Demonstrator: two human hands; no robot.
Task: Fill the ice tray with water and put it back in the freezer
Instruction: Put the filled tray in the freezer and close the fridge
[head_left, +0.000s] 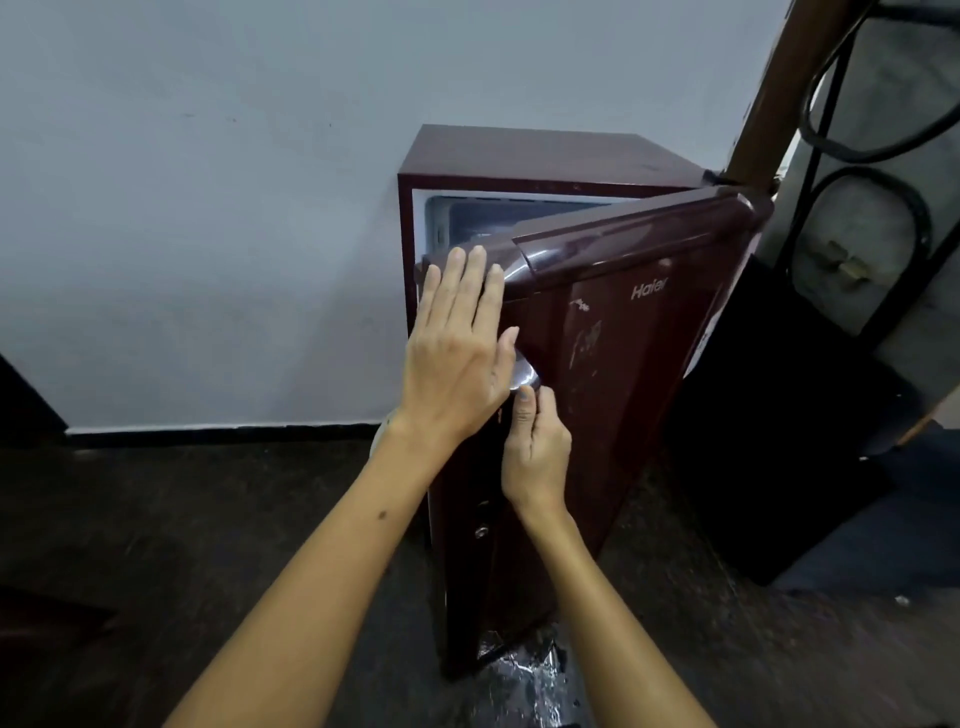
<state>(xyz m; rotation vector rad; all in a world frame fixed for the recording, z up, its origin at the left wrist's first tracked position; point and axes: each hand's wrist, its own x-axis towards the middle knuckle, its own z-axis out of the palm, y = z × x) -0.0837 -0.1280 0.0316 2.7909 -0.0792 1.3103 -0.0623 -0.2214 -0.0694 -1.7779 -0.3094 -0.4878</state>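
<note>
A small maroon fridge (550, 156) stands against the grey wall, its door (613, 332) swung partly open. Through the gap at the top I see the pale freezer compartment (478, 218). My left hand (457, 343) lies flat, fingers straight, against the door's free edge near its top corner. Just below it, my right hand (535, 447) has its fingers curled round the shiny door handle (524, 374). No ice tray shows anywhere in view.
The dark floor (182, 519) spreads to the left of the fridge. A dark panel (769, 415) leans close behind the open door on the right, with a wooden post (789, 78) and black metal bars (831, 130) beyond. Crumpled foil (524, 680) lies at the fridge's foot.
</note>
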